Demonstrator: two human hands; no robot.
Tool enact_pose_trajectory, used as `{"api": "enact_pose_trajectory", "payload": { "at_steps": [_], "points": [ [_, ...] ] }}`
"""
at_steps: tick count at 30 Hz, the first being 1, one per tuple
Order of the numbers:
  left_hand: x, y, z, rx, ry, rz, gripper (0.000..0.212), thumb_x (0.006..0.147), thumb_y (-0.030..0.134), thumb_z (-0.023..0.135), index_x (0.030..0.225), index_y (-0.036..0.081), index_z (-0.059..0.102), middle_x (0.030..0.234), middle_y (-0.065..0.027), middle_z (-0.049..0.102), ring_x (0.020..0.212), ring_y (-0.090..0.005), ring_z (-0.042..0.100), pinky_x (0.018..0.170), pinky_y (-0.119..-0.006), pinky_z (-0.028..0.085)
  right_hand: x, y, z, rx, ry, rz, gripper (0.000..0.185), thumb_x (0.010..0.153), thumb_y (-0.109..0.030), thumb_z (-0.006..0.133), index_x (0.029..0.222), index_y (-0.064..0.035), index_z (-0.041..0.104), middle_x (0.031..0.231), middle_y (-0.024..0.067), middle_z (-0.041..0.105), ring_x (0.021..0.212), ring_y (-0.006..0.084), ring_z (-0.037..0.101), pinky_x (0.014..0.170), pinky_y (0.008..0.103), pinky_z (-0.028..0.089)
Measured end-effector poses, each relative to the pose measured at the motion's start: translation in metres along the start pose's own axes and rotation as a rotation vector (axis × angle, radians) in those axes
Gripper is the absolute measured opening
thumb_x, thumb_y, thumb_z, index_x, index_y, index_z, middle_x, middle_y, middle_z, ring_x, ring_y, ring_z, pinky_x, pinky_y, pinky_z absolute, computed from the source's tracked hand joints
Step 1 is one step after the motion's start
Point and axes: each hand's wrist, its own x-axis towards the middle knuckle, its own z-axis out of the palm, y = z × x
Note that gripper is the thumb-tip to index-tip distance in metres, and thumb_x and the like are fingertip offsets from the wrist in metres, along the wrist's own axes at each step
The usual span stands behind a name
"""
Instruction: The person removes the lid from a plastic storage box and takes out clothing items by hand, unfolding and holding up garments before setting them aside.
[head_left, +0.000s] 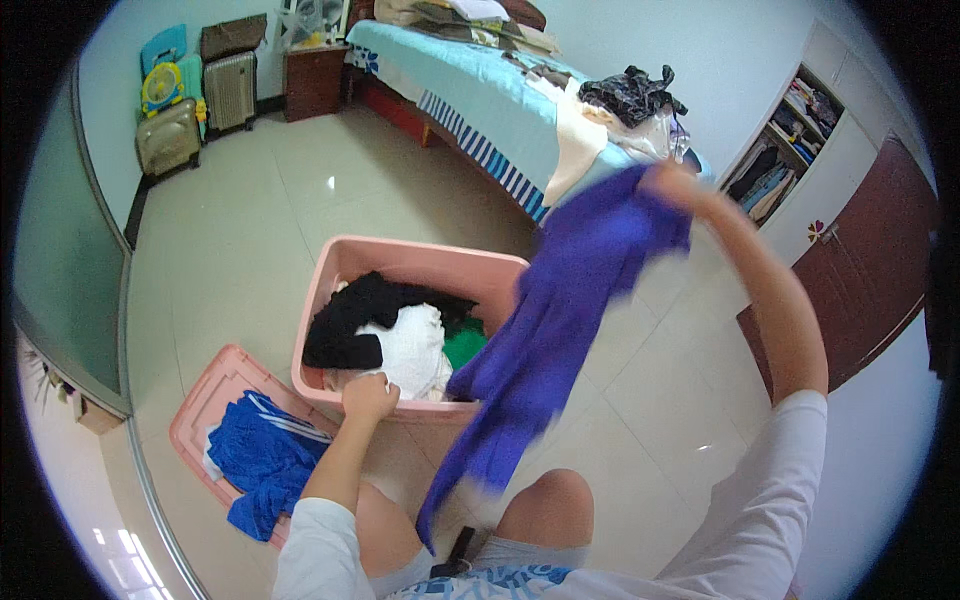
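My right hand (675, 189) is raised to the right, gripping one end of a purple cloth garment (566, 281). The garment hangs down blurred, crossing in front of the bin's right side and reaching toward my knees. A pink plastic storage bin (427, 251) stands on the floor before me. In it lie a black garment (352, 319), a white cloth (412, 345) and a green cloth (466, 346). My left hand (371, 396) is curled at the bin's near rim, beside the white cloth; whether its fingers pinch anything is hidden.
To the left, the bin's pink lid (217, 375) lies on the floor with a blue white-striped garment (270, 442) on it. A bed (480, 97) holding clothes and a black plastic bag (634, 94) stands beyond. Suitcases (229, 90), a nightstand (315, 82) and an open-shelved wardrobe (847, 135) line the walls.
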Motion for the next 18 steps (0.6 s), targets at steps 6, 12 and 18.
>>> {"api": "enact_pose_trajectory", "payload": {
  "at_steps": [6, 12, 18],
  "points": [
    [-0.002, -0.002, 0.000, -0.032, 0.004, -0.042, 0.034, 0.067, 0.032, 0.045, 0.072, 0.003, 0.061, 0.076, -0.0171, 0.059, 0.072, -0.0301, 0.058, 0.066, -0.040, 0.045, -0.019, 0.075, -0.096, 0.718, 0.926, 0.369, 0.082, 0.070, -0.053, 0.053, 0.129, -0.0110, 0.016, 0.126, 0.0180, 0.029, 0.115, 0.0299, 0.030, 0.094, 0.0466, 0.021],
    [0.000, 0.005, -0.004, -0.030, 0.035, -0.022, 0.032, 0.067, 0.031, 0.047, 0.072, 0.003, 0.061, 0.076, -0.0177, 0.059, 0.072, -0.0308, 0.057, 0.066, -0.041, 0.045, -0.013, 0.058, 0.003, 0.613, 0.199, -0.090, 0.043, 0.078, -0.028, 0.052, 0.116, -0.0091, 0.041, 0.099, 0.0061, 0.052, 0.090, 0.0150, 0.047, 0.077, 0.0299, 0.038],
    [0.003, 0.000, 0.002, -0.045, 0.047, -0.013, 0.032, 0.067, 0.031, 0.047, 0.070, 0.002, 0.060, 0.073, -0.0172, 0.059, 0.068, -0.0309, 0.057, 0.064, -0.041, 0.045, -0.032, -0.038, 0.175, 0.437, -0.423, -0.309, 0.034, 0.076, -0.015, 0.051, 0.108, -0.0061, 0.048, 0.089, 0.0092, 0.057, 0.079, 0.0187, 0.054, 0.070, 0.0303, 0.043]
  ]
}}
